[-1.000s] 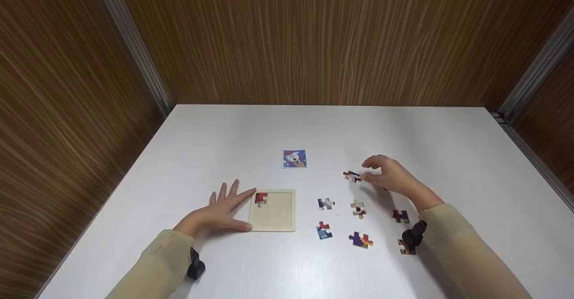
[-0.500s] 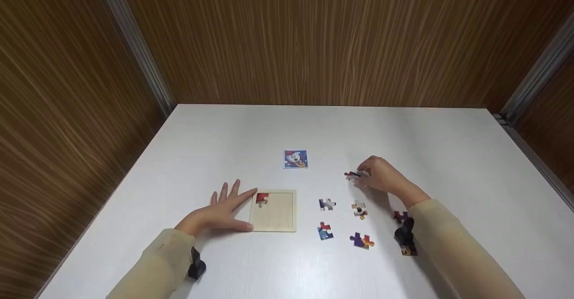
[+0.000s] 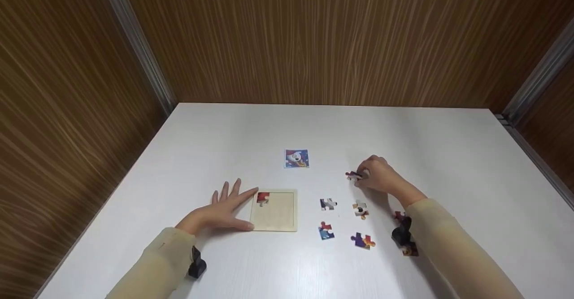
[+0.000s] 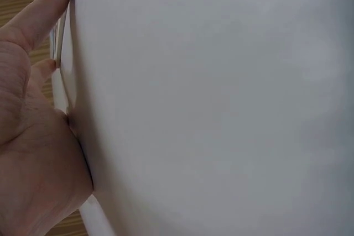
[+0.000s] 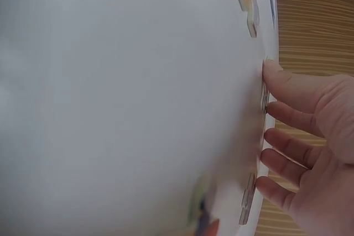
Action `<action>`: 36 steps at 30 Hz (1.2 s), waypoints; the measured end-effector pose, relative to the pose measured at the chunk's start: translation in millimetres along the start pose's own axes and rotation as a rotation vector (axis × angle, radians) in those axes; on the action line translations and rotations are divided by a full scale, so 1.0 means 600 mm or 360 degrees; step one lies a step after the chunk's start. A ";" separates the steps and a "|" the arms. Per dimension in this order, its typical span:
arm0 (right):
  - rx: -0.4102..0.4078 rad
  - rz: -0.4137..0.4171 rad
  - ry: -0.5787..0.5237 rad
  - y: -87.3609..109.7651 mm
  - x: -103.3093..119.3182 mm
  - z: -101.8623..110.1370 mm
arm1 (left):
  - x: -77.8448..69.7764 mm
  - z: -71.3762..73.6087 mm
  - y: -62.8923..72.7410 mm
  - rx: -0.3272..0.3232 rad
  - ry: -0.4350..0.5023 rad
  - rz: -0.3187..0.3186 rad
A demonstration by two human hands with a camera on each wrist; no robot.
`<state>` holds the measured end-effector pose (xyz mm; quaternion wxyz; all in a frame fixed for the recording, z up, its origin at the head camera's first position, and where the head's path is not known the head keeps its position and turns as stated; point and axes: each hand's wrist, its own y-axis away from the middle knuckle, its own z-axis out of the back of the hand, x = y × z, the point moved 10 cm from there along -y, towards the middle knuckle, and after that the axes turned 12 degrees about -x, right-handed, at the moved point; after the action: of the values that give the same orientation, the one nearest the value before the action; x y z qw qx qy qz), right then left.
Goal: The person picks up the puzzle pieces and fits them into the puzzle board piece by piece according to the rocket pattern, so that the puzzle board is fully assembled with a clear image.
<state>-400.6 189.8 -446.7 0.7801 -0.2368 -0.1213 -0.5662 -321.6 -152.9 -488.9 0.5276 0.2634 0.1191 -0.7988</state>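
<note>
while brown panels (image 3: 296,39) stand behind and beside it, a white table (image 3: 242,133) fills the lower part of my head view. tan sleeves (image 3: 459,245) show at left and right, and i see the hands well apart. the left hand (image 3: 220,212) has its fingers fanned out, thumb and index finger touching the near-left and far-left corners of a shallow wooden tray (image 3: 280,218). the right hand (image 3: 378,174) is clamped on a puzzle piece (image 3: 352,176), thumb and index finger pinching its edges, off to the right of a white, red and blue card (image 3: 296,158) that lies beyond the tray. i cannot tell whether that piece touches the table. one corner piece (image 3: 263,197) sits in the tray's far-left corner. six loose pieces (image 3: 361,240) lie between the tray and the right sleeve, two partly hidden from me by a black camera (image 3: 401,232).
</note>
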 end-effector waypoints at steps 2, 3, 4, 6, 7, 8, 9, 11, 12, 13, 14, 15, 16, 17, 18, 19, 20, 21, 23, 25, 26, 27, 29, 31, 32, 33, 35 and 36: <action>0.0001 -0.0019 0.0004 -0.001 -0.003 -0.001 | 0.000 0.000 0.000 0.0000 0.0004 0.0005; 0.0002 -0.0025 0.0007 -0.001 -0.005 -0.002 | 0.000 0.000 0.000 0.0000 0.0004 0.0011; 0.0003 -0.0033 0.0011 -0.002 -0.006 -0.002 | 0.000 0.000 0.000 -0.0001 0.0004 0.0015; 0.0012 -0.0030 0.0021 -0.005 -0.007 -0.003 | 0.002 0.000 0.000 -0.0004 0.0005 0.0021; 0.0015 -0.0026 0.0021 -0.006 -0.008 -0.004 | 0.002 0.000 0.000 -0.0006 0.0007 0.0022; 0.0021 -0.0031 0.0019 -0.007 -0.009 -0.005 | 0.003 0.000 -0.001 -0.0006 0.0006 0.0020; 0.0025 -0.0031 0.0015 -0.009 -0.009 -0.005 | 0.003 0.000 -0.001 -0.0006 0.0004 0.0019; 0.0037 -0.0030 -0.0002 -0.011 -0.010 -0.006 | 0.005 0.000 -0.002 -0.0007 0.0001 0.0018; 0.0043 -0.0028 -0.0015 -0.012 -0.010 -0.007 | 0.005 0.000 -0.002 -0.0007 0.0000 0.0017; 0.0052 -0.0025 -0.0024 -0.012 -0.011 -0.008 | 0.006 0.000 -0.002 -0.0005 -0.0005 0.0018; 0.0063 -0.0022 -0.0031 -0.013 -0.011 -0.009 | 0.006 -0.001 -0.003 -0.0003 -0.0010 0.0021; 0.0074 -0.0026 -0.0042 -0.013 -0.012 -0.009 | 0.006 -0.001 -0.003 -0.0003 -0.0018 0.0024; 0.0088 -0.0027 -0.0051 -0.014 -0.013 -0.010 | 0.006 -0.002 -0.003 -0.0003 -0.0022 0.0026; 0.0101 -0.0038 -0.0060 -0.014 -0.015 -0.010 | 0.006 -0.003 -0.004 -0.0005 -0.0027 0.0026; 0.0116 -0.0050 -0.0071 -0.014 -0.017 -0.010 | 0.005 -0.004 -0.004 -0.0004 -0.0030 0.0027; 0.0128 -0.0062 -0.0081 -0.014 -0.020 -0.009 | 0.005 -0.004 -0.005 -0.0006 -0.0031 0.0030; 0.0137 -0.0080 -0.0096 -0.013 -0.022 -0.007 | 0.005 -0.005 -0.005 -0.0005 -0.0029 0.0033; 0.0144 -0.0094 -0.0109 -0.013 -0.024 -0.006 | 0.005 -0.006 -0.005 -0.0003 -0.0028 0.0037; 0.0153 -0.0103 -0.0138 -0.012 -0.025 -0.004 | 0.006 -0.005 -0.005 -0.0001 -0.0026 0.0038; 0.0147 -0.0083 -0.0171 -0.012 -0.025 -0.003 | 0.005 -0.004 -0.005 0.0002 -0.0024 0.0034; 0.0138 -0.0072 -0.0192 -0.012 -0.024 -0.002 | 0.005 -0.003 -0.005 0.0005 -0.0027 0.0029; 0.0130 -0.0060 -0.0214 -0.011 -0.023 -0.001 | 0.004 -0.003 -0.006 0.0006 -0.0033 0.0024; 0.0108 -0.0038 -0.0261 -0.011 -0.020 0.001 | 0.003 -0.002 -0.006 0.0010 -0.0036 0.0012; 0.0093 -0.0026 -0.0297 -0.011 -0.017 0.002 | 0.001 -0.001 -0.006 0.0013 -0.0040 0.0007; 0.0088 -0.0026 -0.0318 -0.010 -0.016 0.003 | 0.001 -0.001 -0.006 0.0016 -0.0040 0.0006; 0.0087 -0.0026 -0.0333 -0.010 -0.015 0.002 | 0.001 -0.001 -0.005 0.0016 -0.0040 0.0006; 0.0086 -0.0028 -0.0356 -0.009 -0.013 0.002 | 0.000 -0.002 -0.004 0.0016 -0.0028 0.0008; 0.0084 -0.0029 -0.0370 -0.009 -0.012 0.003 | 0.000 -0.002 -0.004 0.0013 -0.0026 0.0010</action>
<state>-407.7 195.3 -447.5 0.7616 -0.2789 -0.2280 -0.5387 -323.6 -151.5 -490.3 0.5299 0.2594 0.1106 -0.7998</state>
